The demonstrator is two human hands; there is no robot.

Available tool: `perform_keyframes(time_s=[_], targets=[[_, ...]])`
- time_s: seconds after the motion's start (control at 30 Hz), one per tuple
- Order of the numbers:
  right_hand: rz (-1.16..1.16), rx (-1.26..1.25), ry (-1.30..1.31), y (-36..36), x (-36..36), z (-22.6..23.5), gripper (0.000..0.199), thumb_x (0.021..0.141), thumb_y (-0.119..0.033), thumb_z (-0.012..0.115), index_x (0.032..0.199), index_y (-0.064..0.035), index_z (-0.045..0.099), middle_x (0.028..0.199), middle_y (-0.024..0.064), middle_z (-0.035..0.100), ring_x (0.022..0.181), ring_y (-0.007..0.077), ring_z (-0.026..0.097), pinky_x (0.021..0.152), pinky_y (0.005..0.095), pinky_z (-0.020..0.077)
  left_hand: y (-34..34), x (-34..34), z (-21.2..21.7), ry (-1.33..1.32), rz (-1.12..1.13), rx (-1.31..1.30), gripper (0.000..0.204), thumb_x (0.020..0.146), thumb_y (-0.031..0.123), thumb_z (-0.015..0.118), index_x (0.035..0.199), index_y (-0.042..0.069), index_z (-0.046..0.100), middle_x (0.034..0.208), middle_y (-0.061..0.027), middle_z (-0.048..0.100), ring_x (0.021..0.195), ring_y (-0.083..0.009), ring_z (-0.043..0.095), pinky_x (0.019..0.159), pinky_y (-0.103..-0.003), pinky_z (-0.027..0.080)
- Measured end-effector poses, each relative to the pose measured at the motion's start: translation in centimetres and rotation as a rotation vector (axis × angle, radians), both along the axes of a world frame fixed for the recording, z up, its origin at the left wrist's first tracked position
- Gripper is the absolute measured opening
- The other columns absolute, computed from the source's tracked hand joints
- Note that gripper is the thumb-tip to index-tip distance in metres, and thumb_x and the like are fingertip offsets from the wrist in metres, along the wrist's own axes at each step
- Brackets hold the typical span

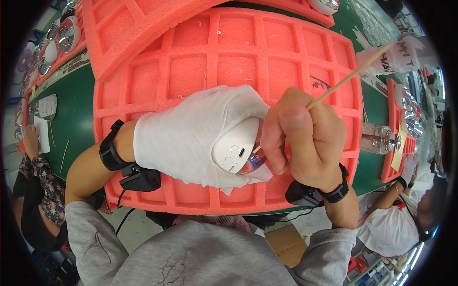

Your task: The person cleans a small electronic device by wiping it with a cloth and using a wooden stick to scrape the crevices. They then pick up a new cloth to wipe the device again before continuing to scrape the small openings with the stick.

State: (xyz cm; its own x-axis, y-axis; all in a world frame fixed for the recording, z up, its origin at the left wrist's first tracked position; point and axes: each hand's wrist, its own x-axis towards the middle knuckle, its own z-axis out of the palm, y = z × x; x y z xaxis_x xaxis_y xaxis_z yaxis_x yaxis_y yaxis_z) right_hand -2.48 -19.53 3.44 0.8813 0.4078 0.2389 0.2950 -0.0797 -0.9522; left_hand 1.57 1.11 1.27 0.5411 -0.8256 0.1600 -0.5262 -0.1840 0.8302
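Observation:
My left hand [191, 138], in a white glove, is wrapped round a rounded device. White plastic [232, 148] with a small port and several round marks faces up, and a shiny, mirror-like side curves away to the right. Bare, my right hand [305, 133] pinches a thin wooden stick [353, 74] between thumb and fingers. Its long end slants up to the right, while the lower tip meets or comes very near the device's shiny side; fingers partly hide the contact. Both hands are above a pink foam tray [234, 31] divided into square compartments.
Another foam tray [143, 24] overlaps the far left. A clear glass bottle [377, 138] stands right of the tray on the green table [76, 124]. More trays with shiny round devices [69, 38] line both sides. Co-workers sit at left and right, one with a floral sleeve [51, 200].

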Motion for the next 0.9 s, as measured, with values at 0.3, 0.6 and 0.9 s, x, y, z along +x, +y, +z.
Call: perform_keyframes(time_s=[0.3, 0.6, 0.9], targets=[[-0.034, 0.030, 0.092, -0.1, -0.2, -0.1, 0.042, 0.114, -0.026, 0.036, 0.085, -0.0007, 0.053, 0.055, 0.0024, 0.051, 0.042, 0.0069, 0.045, 0.046, 0.0228, 0.0376, -0.3, 0.3, 0.4, 0.246, -0.016, 0.038, 0.034, 0.071, 0.019, 0.094, 0.096, 0.011, 0.071, 0.097, -0.0045, 0.068, 0.090, -0.0203, 0.068, 0.077, -0.031, 0.053], [-0.012, 0.043, -0.011, 0.0, 0.1, -0.5, 0.042, 0.114, -0.024, 0.037, 0.084, -0.0005, 0.054, 0.060, 0.0033, 0.054, 0.043, 0.0067, 0.045, 0.047, 0.0231, 0.0377, -0.3, 0.1, 0.1, 0.128, 0.002, -0.008, 0.027, 0.070, 0.021, 0.094, 0.088, 0.012, 0.074, 0.091, -0.0049, 0.069, 0.084, -0.0240, 0.066, 0.072, -0.033, 0.051], [-0.024, 0.021, -0.055, 0.4, 0.0, -0.4, 0.041, 0.114, -0.022, 0.037, 0.084, 0.0002, 0.054, 0.058, 0.0034, 0.054, 0.041, 0.0066, 0.043, 0.044, 0.0233, 0.0361, -0.4, 0.0, 0.2, 0.140, 0.067, -0.073, 0.035, 0.070, 0.022, 0.094, 0.095, 0.012, 0.071, 0.092, -0.0040, 0.066, 0.085, -0.0254, 0.065, 0.071, -0.036, 0.051]])
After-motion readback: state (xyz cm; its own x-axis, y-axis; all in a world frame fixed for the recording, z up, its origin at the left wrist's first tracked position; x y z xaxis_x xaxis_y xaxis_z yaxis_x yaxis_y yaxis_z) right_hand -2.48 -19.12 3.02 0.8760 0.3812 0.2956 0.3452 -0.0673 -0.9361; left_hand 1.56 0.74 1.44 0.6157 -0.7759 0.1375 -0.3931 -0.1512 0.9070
